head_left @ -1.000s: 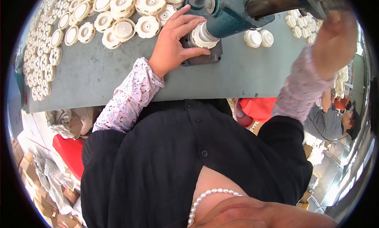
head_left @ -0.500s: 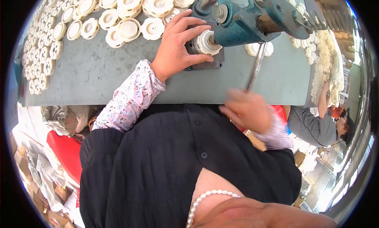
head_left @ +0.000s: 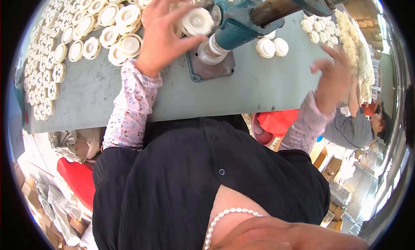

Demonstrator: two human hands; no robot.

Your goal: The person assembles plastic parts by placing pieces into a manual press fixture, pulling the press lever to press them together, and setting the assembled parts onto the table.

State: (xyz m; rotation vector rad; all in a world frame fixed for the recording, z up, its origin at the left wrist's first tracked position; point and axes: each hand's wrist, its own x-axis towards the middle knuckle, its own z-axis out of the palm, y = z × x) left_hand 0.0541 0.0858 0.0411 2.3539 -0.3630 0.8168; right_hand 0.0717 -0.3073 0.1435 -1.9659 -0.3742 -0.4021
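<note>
A cream-white round plastic cap (head_left: 196, 21) with a notched rim sits between the thumb and fingers of my left hand (head_left: 166, 36), which is closed on it, partly blurred. Just right of it stands a teal hand press (head_left: 237, 27). A pale round fixture (head_left: 212, 51) is under its ram, on a dark metal base plate (head_left: 212, 70). My right hand (head_left: 333, 77) is over the table's right side, smeared by motion, its fingers apart and nothing seen in them. Nearest to it are several small white round pieces (head_left: 320, 29).
Many cream round caps (head_left: 129, 16) cover the table's left and far left. A few white discs (head_left: 265, 48) lie right of the press. Stringy cream pieces (head_left: 348, 38) are heaped at the right edge. A red bag (head_left: 276, 121) hangs below the front edge. Another person (head_left: 352, 131) is at right.
My left hand has left the press fixture and moved up and left, now with a cap. My right hand has moved away from the metal lever, up and right. The view has shifted slightly.
</note>
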